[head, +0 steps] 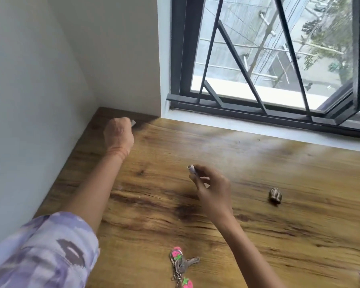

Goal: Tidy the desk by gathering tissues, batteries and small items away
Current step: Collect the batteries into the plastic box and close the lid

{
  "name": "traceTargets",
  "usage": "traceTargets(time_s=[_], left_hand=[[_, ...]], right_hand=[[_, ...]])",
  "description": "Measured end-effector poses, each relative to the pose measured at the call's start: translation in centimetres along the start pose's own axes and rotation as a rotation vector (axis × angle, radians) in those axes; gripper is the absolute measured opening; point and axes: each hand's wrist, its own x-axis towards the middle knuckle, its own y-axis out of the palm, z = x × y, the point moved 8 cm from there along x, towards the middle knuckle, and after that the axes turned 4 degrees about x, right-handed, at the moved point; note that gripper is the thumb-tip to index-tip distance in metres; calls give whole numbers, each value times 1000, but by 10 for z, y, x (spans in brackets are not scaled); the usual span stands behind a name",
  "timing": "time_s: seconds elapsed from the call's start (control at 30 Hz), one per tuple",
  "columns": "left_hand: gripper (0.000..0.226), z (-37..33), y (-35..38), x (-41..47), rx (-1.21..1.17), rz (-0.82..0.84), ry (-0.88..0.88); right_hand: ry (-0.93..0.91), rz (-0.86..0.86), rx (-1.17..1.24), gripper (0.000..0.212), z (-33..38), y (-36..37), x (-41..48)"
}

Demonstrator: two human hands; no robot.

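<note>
left hand closing on a small pale item at the wooden desk's far corner, right hand pinching a small cylindrical battery above mid-desk, keys lying near front edge

No readable text, label, brand, number or sign anywhere: none on the tabletop, the keyring or the wall.

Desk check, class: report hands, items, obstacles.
Left hand closed on a small pale item in the far corner. Right hand pinching a battery. Keys and brown clip still loose. Nothing blocking.
</note>
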Motion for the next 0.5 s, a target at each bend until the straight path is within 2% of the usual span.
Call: traceTargets(time_s=[0.07, 0.17, 0.23, 0.37, 0.5], left_hand=[[21, -7, -6, -16, -81, -47, 4], [19, -29, -15, -65, -342, -83, 6], [22, -47, -11, -107, -569, 24, -21], [28, -85, 14, -195, -1038, 343, -173], [26, -129, 21, -265, -1235, 498, -228]], right_hand=[[125, -3, 115, 17, -9, -6, -4], [282, -29, 307, 11, -21, -18, -14], [366, -34, 430, 9, -26, -27, -24], [464, -55, 605, 12, -30, -54, -50], [450, -19, 602, 16, -33, -93, -88]])
